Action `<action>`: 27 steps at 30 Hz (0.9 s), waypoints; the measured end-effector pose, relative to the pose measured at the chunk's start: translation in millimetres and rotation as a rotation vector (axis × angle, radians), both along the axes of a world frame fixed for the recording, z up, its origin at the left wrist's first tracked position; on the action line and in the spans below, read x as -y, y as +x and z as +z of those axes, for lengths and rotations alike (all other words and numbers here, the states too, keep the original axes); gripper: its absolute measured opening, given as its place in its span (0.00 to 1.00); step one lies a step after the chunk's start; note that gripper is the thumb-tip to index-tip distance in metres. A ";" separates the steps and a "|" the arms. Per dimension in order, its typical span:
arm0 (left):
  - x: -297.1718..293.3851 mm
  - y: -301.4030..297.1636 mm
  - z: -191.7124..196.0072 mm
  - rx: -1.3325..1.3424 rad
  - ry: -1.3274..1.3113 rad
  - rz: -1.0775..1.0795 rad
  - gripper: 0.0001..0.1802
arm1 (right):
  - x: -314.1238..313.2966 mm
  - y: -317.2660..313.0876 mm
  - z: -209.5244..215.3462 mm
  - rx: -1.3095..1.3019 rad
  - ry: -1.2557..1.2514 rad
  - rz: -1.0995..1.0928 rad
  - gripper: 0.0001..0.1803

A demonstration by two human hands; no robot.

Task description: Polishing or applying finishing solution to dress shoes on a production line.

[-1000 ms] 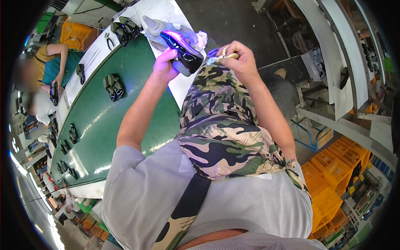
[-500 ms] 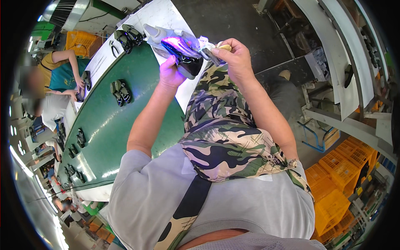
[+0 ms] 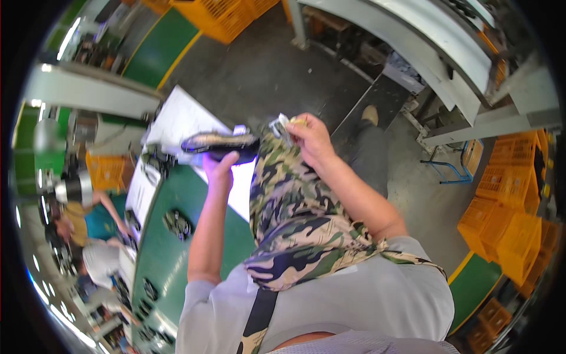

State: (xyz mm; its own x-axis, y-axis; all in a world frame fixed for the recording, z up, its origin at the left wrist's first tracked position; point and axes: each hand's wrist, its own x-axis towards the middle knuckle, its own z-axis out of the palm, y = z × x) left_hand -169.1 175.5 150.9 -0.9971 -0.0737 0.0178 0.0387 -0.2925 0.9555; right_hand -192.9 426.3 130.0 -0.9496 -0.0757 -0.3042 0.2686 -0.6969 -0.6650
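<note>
Two hands kept busy at the upper centre of the frame. Gripped a dark shoe from below with the left hand, fingers curled round its underside, lighter face turned up and lying roughly level, in front of the white sheet. Pinched a small pale piece between thumb and fingertips of the right hand, just beside the shoe's right end but apart from it; could not tell what kind of piece. Held both in the air, above the camouflage apron and near the rim of the green desk, resting on neither.

Judged the main risk to be a slip: gripped the shoe only around mid-length, so could have tipped toward either end and dropped to the grey floor or onto the shoe pairs lying on the desk at middle left. Could have lost the pale piece too, being tiny and held by fingertips alone, and hard to spot again against the apron's pattern. Might have set it crookedly on the shoe, with nothing bracing either forearm. Noted a co-worker at far left, well apart, so little chance of a bump from there.
</note>
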 end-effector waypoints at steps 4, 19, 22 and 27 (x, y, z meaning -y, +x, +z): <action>-44.3 -34.3 26.9 0.053 0.000 -0.036 0.30 | -48.1 -8.2 -57.6 0.111 -0.048 -0.158 0.10; -306.1 -374.4 199.1 -0.366 -0.586 -0.271 0.27 | -125.6 -24.2 -167.9 0.333 0.030 -0.226 0.13; -364.7 -411.4 217.1 -0.771 -1.193 -0.123 0.31 | -126.3 -27.2 -166.5 0.320 0.034 -0.196 0.13; -390.4 -425.0 195.9 -0.659 -1.484 -0.095 0.34 | -121.5 -35.4 -163.2 0.314 0.067 -0.175 0.13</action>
